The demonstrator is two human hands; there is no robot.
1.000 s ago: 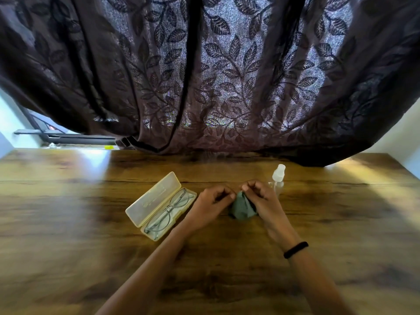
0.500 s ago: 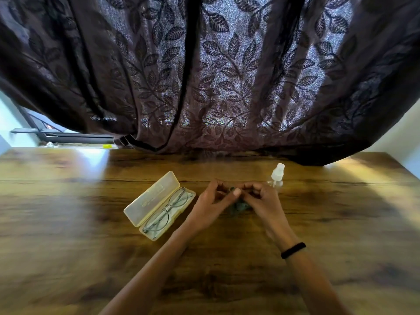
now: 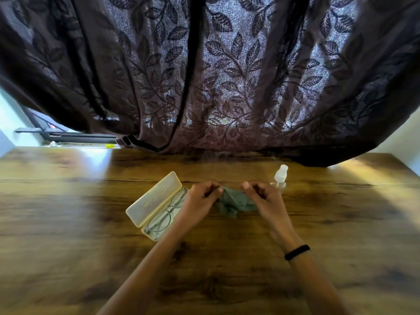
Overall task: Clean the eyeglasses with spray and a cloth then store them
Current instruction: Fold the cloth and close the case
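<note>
1. Left hand (image 3: 200, 201): mine, over the middle of the table (image 3: 91, 246). The fingers are curled, and thumb and forefinger pinch the left upper edge of the cloth (image 3: 236, 203).
2. Right hand (image 3: 264, 201): mine, just beside the left with a small gap between them. The fingers are curled in and pinch the right upper edge of the cloth. There is a black band (image 3: 296, 252) on the wrist.
3. Cloth: grey-green and crumpled, stretched between my two hands and sagging below them. I cannot tell whether its lower fold touches the table.
4. Case (image 3: 154, 197): pale and hard, lying open on the table at a slant, just left of my left hand. The lid is laid back on the far-left side.
5. Glasses (image 3: 166, 214): thin dark frame, lying folded in the lower half of the case. My left wrist hides their near-right end.
6. Spray bottle (image 3: 280, 176): small and clear with a white cap, standing upright on the table beyond my right hand. It is near the hand but not touching it.
7. Table: brown wood grain, with bright patches of light at far left and far right.
8. Curtain (image 3: 227, 76): dark with a leaf pattern, hanging along the table's far edge.
</note>
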